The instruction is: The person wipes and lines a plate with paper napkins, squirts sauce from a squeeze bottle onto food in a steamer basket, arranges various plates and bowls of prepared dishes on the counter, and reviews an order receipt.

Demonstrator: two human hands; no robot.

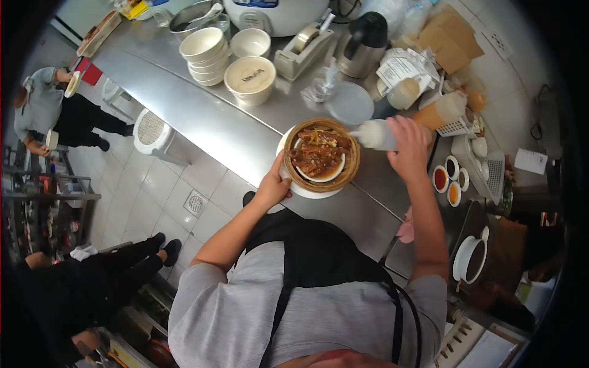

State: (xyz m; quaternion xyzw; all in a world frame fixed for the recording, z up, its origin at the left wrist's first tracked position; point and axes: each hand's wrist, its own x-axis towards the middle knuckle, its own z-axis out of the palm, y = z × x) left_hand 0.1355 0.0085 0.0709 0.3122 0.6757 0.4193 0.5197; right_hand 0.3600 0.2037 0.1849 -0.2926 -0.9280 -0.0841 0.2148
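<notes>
A round bamboo steamer [352, 161] sits on a white plate [305, 192] at the counter's edge. Inside it is a small white dish [338, 174] of brown, glossy pieces that look like chicken feet [314, 158] in sauce, with thin shreds on top. My left hand [273, 186] grips the plate's left rim, fingers against the steamer's side. My right hand [407, 145] is wrapped around a pale squeeze bottle [375, 135], tilted sideways with its nozzle at the steamer's right rim. Whether anything comes out of the nozzle, I cannot tell.
Stacked white bowls [204, 54], a lidded tub [250, 78], a tape dispenser [302, 52] and a thermos [363, 46] stand behind. Sauce cups [454, 193] and an orange bottle [443, 111] are at right. Two other people, one a person in grey [44, 104], are at left, near a white stool [151, 132].
</notes>
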